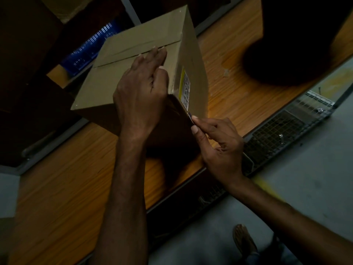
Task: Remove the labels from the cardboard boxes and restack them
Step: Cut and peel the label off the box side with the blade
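Left hand (141, 92) flat on tan cardboard box (133, 54) | right hand (219, 148) pinches near tip of white-and-yellow printed label (185, 88) — strip runs upward from pinch.

Two bare forearms (126, 178), brown sandal (244, 239) on one foot, possibly dark blue trousers (271, 253)

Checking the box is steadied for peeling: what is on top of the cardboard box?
Only the left hand rests on the cardboard box, fingers straight, at the edge above the label. The top beneath the palm is covered.
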A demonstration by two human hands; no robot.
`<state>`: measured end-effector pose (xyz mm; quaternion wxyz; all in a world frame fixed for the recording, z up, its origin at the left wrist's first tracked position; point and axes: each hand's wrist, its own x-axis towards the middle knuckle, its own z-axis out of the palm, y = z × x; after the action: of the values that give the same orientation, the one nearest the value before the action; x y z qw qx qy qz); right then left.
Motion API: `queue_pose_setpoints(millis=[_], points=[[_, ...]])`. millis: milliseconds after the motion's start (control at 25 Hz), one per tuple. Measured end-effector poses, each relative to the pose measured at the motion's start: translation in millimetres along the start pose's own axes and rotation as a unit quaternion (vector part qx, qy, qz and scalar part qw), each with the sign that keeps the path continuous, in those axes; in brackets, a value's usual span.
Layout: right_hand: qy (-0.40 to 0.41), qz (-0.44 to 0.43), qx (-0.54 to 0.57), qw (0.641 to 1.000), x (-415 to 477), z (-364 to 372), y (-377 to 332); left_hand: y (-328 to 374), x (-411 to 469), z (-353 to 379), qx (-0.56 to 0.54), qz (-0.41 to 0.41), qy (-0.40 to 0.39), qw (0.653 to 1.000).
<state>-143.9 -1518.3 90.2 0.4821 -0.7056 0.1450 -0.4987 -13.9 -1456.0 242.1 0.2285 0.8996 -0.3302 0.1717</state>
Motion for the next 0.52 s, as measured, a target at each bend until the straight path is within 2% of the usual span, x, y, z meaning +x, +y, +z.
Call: queue_pose_setpoints(millis=[520], points=[[0.015, 0.015, 0.028, 0.999, 9.5, 2.6, 1.1, 1.7, -4.2, 0.6, -0.017, -0.01, 0.014, 1.0]])
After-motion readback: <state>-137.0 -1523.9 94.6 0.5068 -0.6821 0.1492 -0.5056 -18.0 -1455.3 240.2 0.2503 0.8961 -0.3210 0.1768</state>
